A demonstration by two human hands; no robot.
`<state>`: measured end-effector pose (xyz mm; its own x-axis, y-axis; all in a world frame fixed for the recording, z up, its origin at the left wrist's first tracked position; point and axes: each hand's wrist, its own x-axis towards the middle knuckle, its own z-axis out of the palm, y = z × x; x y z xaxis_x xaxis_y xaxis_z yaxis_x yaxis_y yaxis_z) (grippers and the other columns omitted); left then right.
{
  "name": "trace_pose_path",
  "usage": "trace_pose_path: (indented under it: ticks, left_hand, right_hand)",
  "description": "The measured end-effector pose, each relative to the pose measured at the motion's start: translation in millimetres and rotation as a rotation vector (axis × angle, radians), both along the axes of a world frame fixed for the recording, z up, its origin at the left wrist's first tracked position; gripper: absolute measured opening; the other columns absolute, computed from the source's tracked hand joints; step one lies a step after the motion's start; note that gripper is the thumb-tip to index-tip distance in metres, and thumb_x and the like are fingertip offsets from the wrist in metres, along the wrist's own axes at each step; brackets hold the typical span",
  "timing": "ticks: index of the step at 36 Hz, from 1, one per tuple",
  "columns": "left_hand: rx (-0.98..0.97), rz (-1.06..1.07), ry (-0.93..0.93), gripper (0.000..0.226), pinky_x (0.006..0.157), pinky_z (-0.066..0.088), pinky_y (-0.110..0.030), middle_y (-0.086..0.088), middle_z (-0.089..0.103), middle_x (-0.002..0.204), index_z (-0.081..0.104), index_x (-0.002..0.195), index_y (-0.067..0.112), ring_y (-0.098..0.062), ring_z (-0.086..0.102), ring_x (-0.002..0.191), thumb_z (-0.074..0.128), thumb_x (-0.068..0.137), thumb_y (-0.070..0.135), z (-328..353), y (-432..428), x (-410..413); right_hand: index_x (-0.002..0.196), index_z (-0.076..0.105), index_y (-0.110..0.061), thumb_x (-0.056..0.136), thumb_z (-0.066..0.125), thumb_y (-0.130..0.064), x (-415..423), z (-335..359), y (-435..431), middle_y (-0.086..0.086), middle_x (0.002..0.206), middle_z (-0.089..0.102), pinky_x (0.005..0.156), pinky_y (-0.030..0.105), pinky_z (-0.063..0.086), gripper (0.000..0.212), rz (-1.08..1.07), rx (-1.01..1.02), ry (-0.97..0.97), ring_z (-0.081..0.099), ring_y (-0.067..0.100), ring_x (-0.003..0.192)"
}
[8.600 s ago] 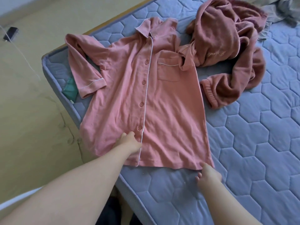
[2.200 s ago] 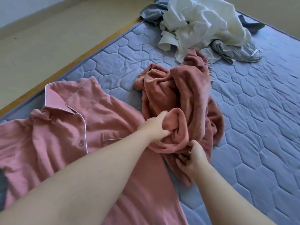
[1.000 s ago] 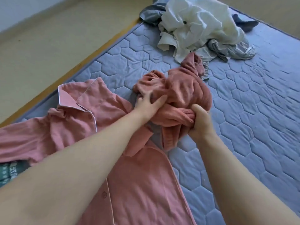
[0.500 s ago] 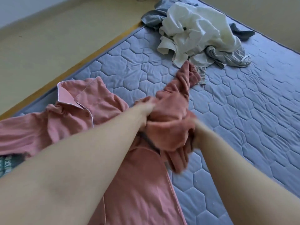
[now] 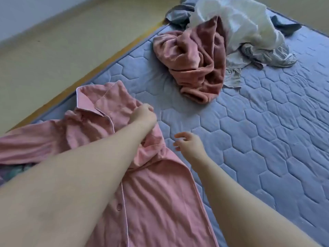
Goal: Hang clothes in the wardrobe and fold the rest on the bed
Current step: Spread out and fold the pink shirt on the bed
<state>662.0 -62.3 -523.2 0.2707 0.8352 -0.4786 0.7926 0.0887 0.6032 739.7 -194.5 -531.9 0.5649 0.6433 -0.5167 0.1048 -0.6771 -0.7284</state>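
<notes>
Lying near and left on the bed (image 5: 267, 139), the pink shirt (image 5: 160, 202) was spread button-side up, its collar toward the far left edge and the fabric at its right shoulder bunched. The left hand (image 5: 143, 115) sat on that bunched part with fingers curled, seemingly pinching the cloth, though the grip itself was hidden behind the knuckles. The right hand (image 5: 189, 144) hovered just right of the shirt over bare mattress, fingers loosely spread and holding nothing. Farther off, a crumpled rust-coloured garment (image 5: 195, 59) lay touching a heap of white clothes (image 5: 240, 24) and grey clothes (image 5: 178, 14).
</notes>
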Motion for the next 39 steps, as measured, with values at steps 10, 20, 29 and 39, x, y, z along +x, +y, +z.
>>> trace_pose_path:
  ticks: [10, 20, 29, 39]
  left_hand:
    - [-0.112, 0.055, 0.244, 0.057, 0.108, 0.030, -0.036, -0.009, 0.039, 0.146, 0.030, 0.144, 0.027, -0.031, 0.035, 0.134, 0.046, 0.092, 0.044, -57, -8, -101]
    - [-0.288, 0.325, -0.244, 0.016, 0.062, 0.040, -0.025, -0.006, 0.061, 0.087, 0.056, 0.097, 0.015, -0.022, 0.056, 0.076, 0.061, 0.084, 0.024, -33, -5, -103]
    - [-0.472, 0.275, -0.715, 0.017, 0.051, 0.042, -0.019, 0.010, 0.061, 0.057, 0.057, 0.086, 0.025, -0.003, 0.056, 0.050, 0.046, 0.097, 0.029, 10, -7, -79]
    - [-0.478, 0.320, -0.643, 0.015, 0.041, 0.036, -0.015, -0.001, 0.055, 0.071, 0.054, 0.082, 0.020, -0.009, 0.052, 0.057, 0.050, 0.095, 0.017, -2, -45, -43]
  right_hand:
    - [0.113, 0.061, -0.018, 0.080, 0.058, -0.005, -96, -48, 11, -0.002, 0.080, 0.060, 0.077, 0.024, 0.046, 0.036, 0.325, -0.037, 0.127, 0.058, 0.015, 0.076]
    - [0.144, 0.025, -0.034, 0.055, 0.084, -0.026, -128, -61, 16, -0.004, 0.126, 0.052, 0.097, 0.035, 0.047, 0.107, 0.224, 0.139, 0.116, 0.052, 0.018, 0.117]
    - [0.069, 0.060, -0.023, 0.086, 0.056, -0.006, -55, 0, 34, -0.009, 0.061, 0.062, 0.063, 0.030, 0.048, 0.025, -0.198, 0.271, -0.027, 0.059, 0.011, 0.063]
    - [0.149, 0.016, -0.026, 0.085, 0.046, -0.065, 87, 17, -9, -0.004, 0.140, 0.033, 0.098, 0.038, 0.030, 0.081, -0.926, 0.174, 0.218, 0.038, 0.020, 0.114]
